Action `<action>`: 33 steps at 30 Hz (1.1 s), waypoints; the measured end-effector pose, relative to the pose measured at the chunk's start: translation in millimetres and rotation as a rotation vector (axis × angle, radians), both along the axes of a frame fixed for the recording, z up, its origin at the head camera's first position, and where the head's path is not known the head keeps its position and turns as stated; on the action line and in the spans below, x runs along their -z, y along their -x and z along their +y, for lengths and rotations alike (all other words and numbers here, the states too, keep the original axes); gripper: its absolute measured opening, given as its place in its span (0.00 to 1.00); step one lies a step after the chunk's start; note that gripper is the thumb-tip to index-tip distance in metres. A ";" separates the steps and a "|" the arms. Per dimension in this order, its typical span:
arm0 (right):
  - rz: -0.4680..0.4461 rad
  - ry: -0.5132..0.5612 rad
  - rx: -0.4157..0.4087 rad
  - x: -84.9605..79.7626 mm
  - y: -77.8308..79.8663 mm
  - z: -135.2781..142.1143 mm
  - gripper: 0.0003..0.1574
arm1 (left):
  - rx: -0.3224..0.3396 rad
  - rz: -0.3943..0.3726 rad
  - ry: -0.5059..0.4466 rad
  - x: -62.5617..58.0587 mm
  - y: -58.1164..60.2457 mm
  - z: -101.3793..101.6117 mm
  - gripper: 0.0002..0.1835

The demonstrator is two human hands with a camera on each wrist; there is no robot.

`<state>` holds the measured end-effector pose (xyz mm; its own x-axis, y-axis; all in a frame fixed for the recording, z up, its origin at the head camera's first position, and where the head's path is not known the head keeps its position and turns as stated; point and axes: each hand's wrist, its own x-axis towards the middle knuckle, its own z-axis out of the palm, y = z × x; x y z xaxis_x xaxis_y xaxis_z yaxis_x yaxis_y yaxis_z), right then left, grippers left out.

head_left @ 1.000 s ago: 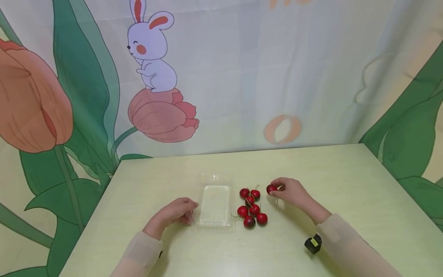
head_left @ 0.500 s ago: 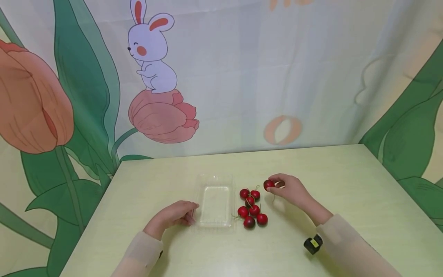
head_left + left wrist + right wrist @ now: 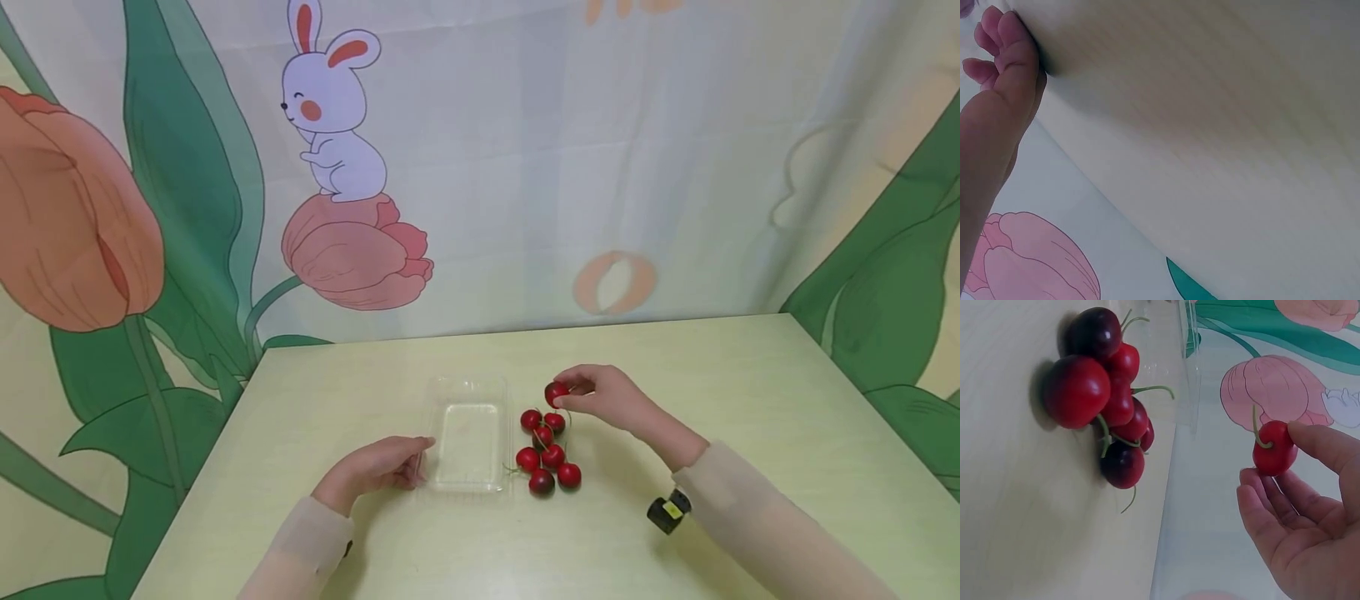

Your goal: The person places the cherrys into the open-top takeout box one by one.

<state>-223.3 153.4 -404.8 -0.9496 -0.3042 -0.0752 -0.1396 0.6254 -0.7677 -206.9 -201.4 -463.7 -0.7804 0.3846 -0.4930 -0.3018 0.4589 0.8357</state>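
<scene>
Right hand [image 3: 611, 402] pinches a cherry [image 3: 556, 393]; left hand [image 3: 378, 465] holds the box [image 3: 471, 446]. The cherry has shifted nearer it, toward nine o'clock.

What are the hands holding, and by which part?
The right hand pinches a cherry by its body, not its stem. The left hand touches the left edge of the clear plastic container; grip unclear.

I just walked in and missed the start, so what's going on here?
A person is handling cherries at a table. Their right hand pinches one cherry by its sides, held up off the table, with its stem hanging free. Their left hand holds the left side of a clear plastic container. The other seven cherries lie in a loose cluster on the table, just right of the container.
</scene>
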 end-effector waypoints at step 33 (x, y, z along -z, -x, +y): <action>-0.168 0.072 -0.174 -29.1 45.4 -58.9 0.24 | 0.017 0.008 0.027 0.6 -0.7 4.1 0.20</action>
<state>-268.7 94.6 -375.7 -0.8586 -0.4719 -0.2002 -0.1064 0.5462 -0.8309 -206.2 -197.2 -464.3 -0.7781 0.3840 -0.4971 -0.2871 0.4864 0.8252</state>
